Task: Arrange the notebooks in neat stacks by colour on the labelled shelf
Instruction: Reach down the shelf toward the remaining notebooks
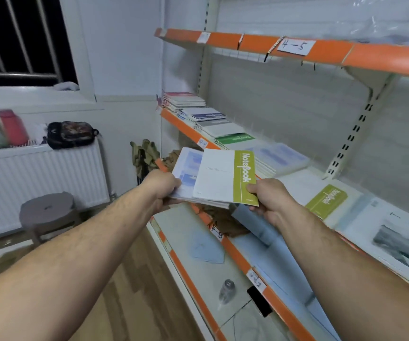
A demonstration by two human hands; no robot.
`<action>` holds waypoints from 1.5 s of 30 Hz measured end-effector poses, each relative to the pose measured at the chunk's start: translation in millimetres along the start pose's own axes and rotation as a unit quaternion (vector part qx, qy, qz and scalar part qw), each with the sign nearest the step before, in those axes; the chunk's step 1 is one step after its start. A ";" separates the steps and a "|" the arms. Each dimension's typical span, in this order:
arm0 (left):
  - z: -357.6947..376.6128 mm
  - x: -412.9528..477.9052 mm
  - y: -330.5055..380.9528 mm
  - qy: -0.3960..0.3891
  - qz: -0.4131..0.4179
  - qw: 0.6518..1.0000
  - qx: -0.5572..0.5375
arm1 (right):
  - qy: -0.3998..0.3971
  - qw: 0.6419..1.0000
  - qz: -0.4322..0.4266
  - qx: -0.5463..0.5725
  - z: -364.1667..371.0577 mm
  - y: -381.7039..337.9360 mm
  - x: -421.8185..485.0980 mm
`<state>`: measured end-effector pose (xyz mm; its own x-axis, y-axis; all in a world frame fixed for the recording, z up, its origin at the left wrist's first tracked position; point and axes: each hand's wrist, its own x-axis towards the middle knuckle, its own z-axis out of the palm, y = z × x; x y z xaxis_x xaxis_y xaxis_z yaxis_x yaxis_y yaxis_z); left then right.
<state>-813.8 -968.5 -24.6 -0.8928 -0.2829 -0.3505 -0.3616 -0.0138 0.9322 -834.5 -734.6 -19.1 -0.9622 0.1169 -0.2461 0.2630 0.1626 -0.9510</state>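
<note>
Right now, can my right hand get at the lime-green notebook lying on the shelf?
Probably, by reach: the shelf notebook lies uncovered just beyond the right hand, nothing between. But that hand pinches the held green notebook.

Head-worn camera looks forward and down, close over the shelf [238, 254]

The left forearm [75, 242] and right forearm [346, 262] are bare, with fine hair (plainest on the left one); the left hand [163, 187] and right hand [268, 198] are bare as well.
</note>
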 end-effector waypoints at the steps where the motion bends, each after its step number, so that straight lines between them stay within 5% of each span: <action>1: -0.3 12.3 6.9 0.007 -0.001 1.000 0.001 | -0.008 1.000 -0.001 -0.002 4.2 -6.3 13.6; 10: 14.7 104.0 60.1 0.030 0.015 0.999 0.014 | -0.024 0.999 0.008 0.019 21.0 -50.8 114.2; 18: 52.1 180.6 85.9 -0.033 0.040 0.998 0.028 | 0.018 0.999 0.015 0.022 16.0 -57.9 166.9; 34: 190.1 269.0 134.7 -0.329 0.053 0.936 0.111 | 0.310 0.943 0.051 0.114 -35.4 -53.3 170.0; 45: 246.3 252.7 141.4 -0.400 0.064 0.903 0.145 | 0.390 0.909 0.077 0.126 -78.2 -39.5 142.5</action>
<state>-1156.6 -805.7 -3.5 -0.7990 0.5194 -0.3031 -0.1942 0.2541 0.9475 -976.4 -647.8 -1.9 -0.5460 0.7943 -0.2666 0.2712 -0.1335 -0.9532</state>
